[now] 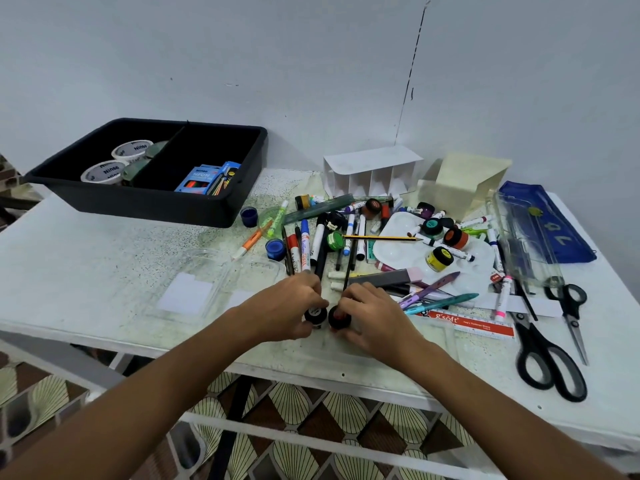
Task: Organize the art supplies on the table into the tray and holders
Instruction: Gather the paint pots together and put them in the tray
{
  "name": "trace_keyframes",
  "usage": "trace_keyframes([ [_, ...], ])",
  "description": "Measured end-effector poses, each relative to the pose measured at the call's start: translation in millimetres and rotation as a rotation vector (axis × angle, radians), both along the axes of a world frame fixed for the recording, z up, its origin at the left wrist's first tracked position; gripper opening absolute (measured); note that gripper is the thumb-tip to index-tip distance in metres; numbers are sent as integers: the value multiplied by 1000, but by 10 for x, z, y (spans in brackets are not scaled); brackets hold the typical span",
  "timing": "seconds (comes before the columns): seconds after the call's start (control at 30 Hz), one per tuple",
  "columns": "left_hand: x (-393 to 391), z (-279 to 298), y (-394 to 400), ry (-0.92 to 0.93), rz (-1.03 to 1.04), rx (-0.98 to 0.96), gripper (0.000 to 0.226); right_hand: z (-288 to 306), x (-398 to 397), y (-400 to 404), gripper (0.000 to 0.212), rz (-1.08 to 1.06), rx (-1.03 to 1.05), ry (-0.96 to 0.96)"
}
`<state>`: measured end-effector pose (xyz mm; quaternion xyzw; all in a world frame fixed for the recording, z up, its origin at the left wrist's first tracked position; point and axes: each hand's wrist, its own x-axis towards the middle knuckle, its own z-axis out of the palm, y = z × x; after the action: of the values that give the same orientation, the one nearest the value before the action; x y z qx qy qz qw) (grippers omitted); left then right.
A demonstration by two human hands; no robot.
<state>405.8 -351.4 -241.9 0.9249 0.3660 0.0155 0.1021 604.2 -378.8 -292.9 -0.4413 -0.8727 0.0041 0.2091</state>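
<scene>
White wall behind, with a thin dark line running down it; below it a white table with a stained, speckled top. At the near edge both hands meet. The left hand curls its fingers round a small black pot, of which only the lid end shows. The right hand curls round a second black pot with a red spot on its lid; the two pots sit just beside each other, and whether they touch the table is hidden by the fingers.

At the far left a black tray, split by a divider, holds two tape rolls in its left part and blue boxes in its right; dark greenish things by the divider are too dim to name. A clear lidded box lies flat left of the hands, hard to trace against the table.

Behind the hands sprawls a heap of markers, paint pots and tubes, partly over a white palette. A white holder and a cream holder lie tipped over by the wall. To the right are a red ruler, two pairs of scissors, a clear case and a blue pouch
</scene>
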Motion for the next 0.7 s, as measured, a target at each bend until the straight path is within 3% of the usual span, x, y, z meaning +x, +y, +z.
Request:
trace_keyframes([
  [0.3,62,51,64,72,-47,-28,33,13,-20,-13,34,-19,-4,7],
  [0.53,-71,-100,78,-152,1,-46,35,42,4,-21,28,4,-54,12],
  [0.7,-139,-197,73,-253,46,-65,40,279,45,2,26,5,-264,-90],
])
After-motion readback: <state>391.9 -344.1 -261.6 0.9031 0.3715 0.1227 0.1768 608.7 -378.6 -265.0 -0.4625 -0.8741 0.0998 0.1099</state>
